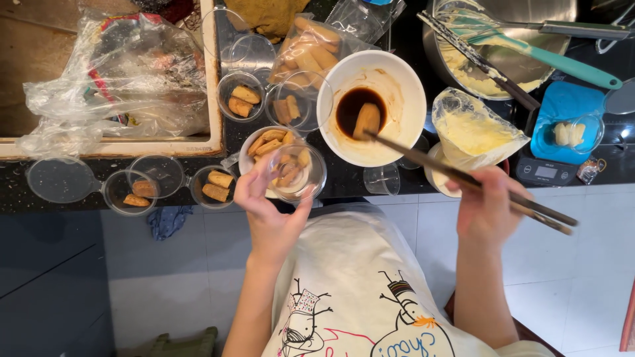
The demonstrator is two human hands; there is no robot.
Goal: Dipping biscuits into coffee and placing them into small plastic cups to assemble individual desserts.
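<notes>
Nearest the camera is a cream apron [360, 284] with cartoon drawings, above a pale tiled floor [165, 264] on which a blue cloth [167, 221] lies close under the worktop's front edge.

The left hand [268, 208] is raised just in front of that edge, its fingers [246, 185] curled round a small clear plastic cup [297, 173] tipped toward the camera, with biscuit pieces showing through it. The right hand [486, 208] grips a pair of dark chopsticks [463, 175], fingers closed on their near ends; the tips pinch a finger biscuit [368, 120] standing in the brown liquid of a white bowl [400, 99].

The worktop [344, 178] is dark and speckled. Along its front edge, to the left, sit more clear cups [215, 185] holding soaked biscuit pieces, some joined to open round lids [61, 180]. A piping bag [473, 129] of pale yellow cream stands just right of the white bowl, and right of that is a small kitchen scale [546, 172] with a blue tray [562, 106] carrying another cup.

Further back, a bag of finger biscuits [307, 49] lies behind the bowl. At the far right, a steel mixing bowl [509, 13] holds cream and a teal spatula [555, 59]. At the far left, crumpled clear plastic [119, 79] fills a pale-rimmed recess [213, 79].
</notes>
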